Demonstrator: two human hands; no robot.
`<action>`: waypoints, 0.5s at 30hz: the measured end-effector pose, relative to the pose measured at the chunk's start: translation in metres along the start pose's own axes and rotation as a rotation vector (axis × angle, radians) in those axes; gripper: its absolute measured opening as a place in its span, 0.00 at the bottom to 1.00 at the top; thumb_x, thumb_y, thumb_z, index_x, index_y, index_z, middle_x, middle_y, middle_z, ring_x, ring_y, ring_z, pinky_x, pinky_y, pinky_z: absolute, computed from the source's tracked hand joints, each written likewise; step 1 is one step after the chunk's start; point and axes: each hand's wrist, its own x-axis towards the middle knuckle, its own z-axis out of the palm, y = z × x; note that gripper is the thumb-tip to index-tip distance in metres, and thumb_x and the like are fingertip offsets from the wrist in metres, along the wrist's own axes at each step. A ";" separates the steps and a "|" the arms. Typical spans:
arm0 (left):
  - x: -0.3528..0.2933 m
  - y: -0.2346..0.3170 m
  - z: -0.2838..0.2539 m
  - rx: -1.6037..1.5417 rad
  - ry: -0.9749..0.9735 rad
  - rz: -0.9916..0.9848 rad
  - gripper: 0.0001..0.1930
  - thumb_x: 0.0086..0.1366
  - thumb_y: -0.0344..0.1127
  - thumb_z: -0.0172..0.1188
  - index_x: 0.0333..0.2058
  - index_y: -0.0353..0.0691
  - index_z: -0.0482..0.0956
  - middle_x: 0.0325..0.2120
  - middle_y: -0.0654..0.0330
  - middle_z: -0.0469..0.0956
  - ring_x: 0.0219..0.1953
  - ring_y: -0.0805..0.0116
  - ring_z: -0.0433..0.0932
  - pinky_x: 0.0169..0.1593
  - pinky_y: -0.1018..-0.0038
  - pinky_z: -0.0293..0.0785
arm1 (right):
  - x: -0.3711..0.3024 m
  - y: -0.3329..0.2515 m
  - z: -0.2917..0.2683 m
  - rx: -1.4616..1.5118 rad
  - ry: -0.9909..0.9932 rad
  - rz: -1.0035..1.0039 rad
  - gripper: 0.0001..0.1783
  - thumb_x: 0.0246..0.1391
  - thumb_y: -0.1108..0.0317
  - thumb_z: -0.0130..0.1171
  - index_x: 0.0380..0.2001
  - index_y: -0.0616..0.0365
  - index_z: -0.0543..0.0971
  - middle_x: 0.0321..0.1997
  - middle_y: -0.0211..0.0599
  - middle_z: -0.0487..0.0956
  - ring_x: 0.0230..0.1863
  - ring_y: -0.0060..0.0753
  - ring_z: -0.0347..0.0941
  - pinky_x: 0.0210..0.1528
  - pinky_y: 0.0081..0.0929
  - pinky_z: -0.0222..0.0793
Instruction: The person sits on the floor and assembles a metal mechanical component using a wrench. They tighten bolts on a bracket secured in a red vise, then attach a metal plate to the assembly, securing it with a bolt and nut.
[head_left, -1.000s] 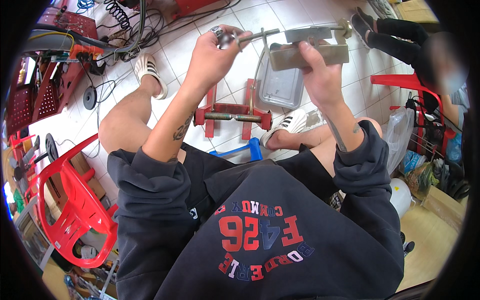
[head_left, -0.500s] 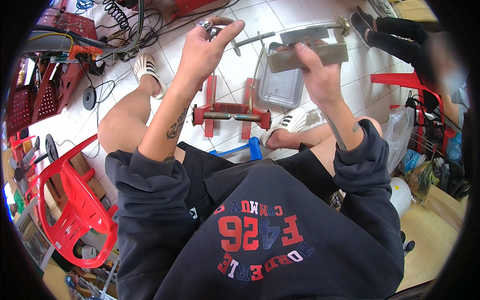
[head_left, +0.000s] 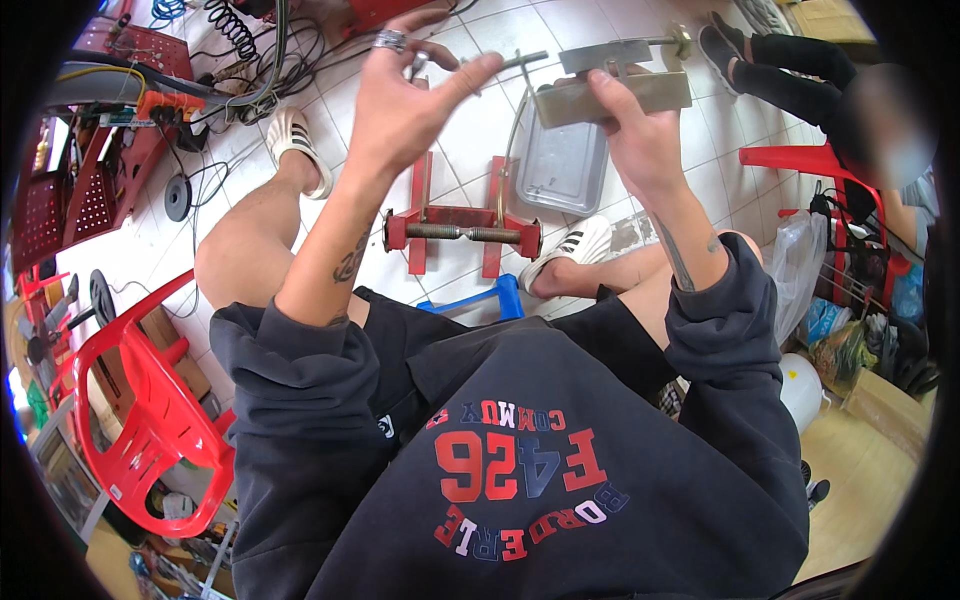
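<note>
Nearest to us we see a dark sweatshirt (head_left: 520, 470) with red, white and blue lettering, its two sleeves pushed up on two bare forearms that rise toward the top of the view. Below them are two bare knees and dark shorts, and two white slide sandals (head_left: 295, 140) planted on a floor of pale square tiles (head_left: 470, 120). Between the feet stands one red steel jig (head_left: 460, 232) with a threaded rod across it, and just in front of it lies one blue bar (head_left: 490, 298). At the left we count one red plastic chair (head_left: 140, 420); a second red chair (head_left: 800, 160) stands at the right beside a heap of bags. Higher up, the right hand (head_left: 640, 135) is clamped on a flat tan metal block (head_left: 615, 95), thumb on top, with a grey plate and a long bolt fixed above it. The left hand (head_left: 405, 100) sits apart from the right, wearing one ring, its fingers curled round a small metal piece (head_left: 418, 62) that is too small for us to make out. Beyond the block one grey metal tray (head_left: 562, 165) rests on the tiles. Farthest off, a red perforated tool cart (head_left: 60, 190) and a tangle of black cables fill the upper left, and another person's dark legs (head_left: 800, 70) stretch in at the upper right.
</note>
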 end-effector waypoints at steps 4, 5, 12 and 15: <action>0.005 0.000 -0.007 -0.046 0.026 -0.120 0.34 0.52 0.52 0.74 0.51 0.34 0.77 0.29 0.63 0.78 0.35 0.74 0.74 0.40 0.75 0.71 | -0.005 0.002 -0.001 -0.065 -0.048 -0.040 0.10 0.57 0.69 0.64 0.39 0.64 0.80 0.38 0.35 0.83 0.40 0.22 0.78 0.45 0.21 0.72; 0.004 -0.005 -0.006 -0.047 0.011 -0.121 0.32 0.54 0.53 0.73 0.48 0.33 0.79 0.30 0.62 0.79 0.34 0.76 0.74 0.40 0.77 0.70 | -0.005 0.002 -0.002 -0.072 -0.053 -0.053 0.10 0.57 0.69 0.64 0.39 0.64 0.80 0.38 0.35 0.83 0.40 0.23 0.78 0.45 0.21 0.72; 0.000 0.000 0.000 -0.044 -0.044 -0.188 0.22 0.59 0.46 0.71 0.45 0.35 0.80 0.29 0.68 0.76 0.29 0.83 0.70 0.31 0.82 0.65 | -0.007 -0.004 -0.005 0.058 -0.139 -0.005 0.12 0.57 0.70 0.63 0.42 0.66 0.78 0.40 0.38 0.82 0.42 0.25 0.78 0.47 0.23 0.74; -0.004 0.003 0.006 0.137 -0.158 -0.129 0.24 0.58 0.42 0.73 0.48 0.34 0.78 0.28 0.67 0.76 0.28 0.84 0.70 0.31 0.82 0.66 | -0.008 -0.005 -0.001 0.067 -0.129 -0.044 0.14 0.57 0.70 0.64 0.43 0.67 0.77 0.41 0.38 0.81 0.41 0.25 0.78 0.46 0.22 0.74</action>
